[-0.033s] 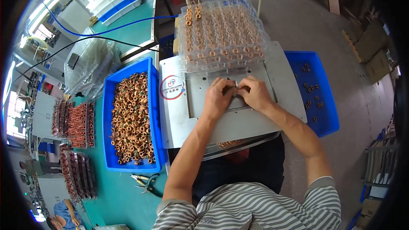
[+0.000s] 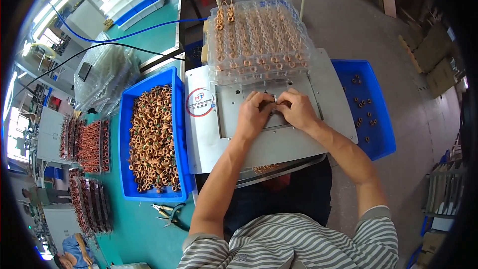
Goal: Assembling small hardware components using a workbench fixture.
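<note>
Over the recessed middle of a silver metal plate (image 2: 318, 142), my left hand (image 2: 253, 114) and my right hand (image 2: 297, 108) meet with their fingertips close together. Both are closed in a pinch. A small bit between the fingertips is mostly covered by them, so its kind cannot be made out. Just beyond my hands, a stack of clear plastic trays (image 2: 213, 65) rests on the plate, filled with rows of copper-coloured wound ring coils (image 2: 219, 25). To the left, a deep blue bin (image 2: 186, 182) is heaped with loose ring coils (image 2: 154, 144).
A shallower blue bin (image 2: 381, 139) at the right holds several scattered rings. Pliers (image 2: 170, 213) lie on the green table (image 2: 134, 224). Bagged clear trays (image 2: 102, 82) and racks of red coils (image 2: 94, 147) stand farther left. Blue and black cables (image 2: 144, 33) stretch across the upper left.
</note>
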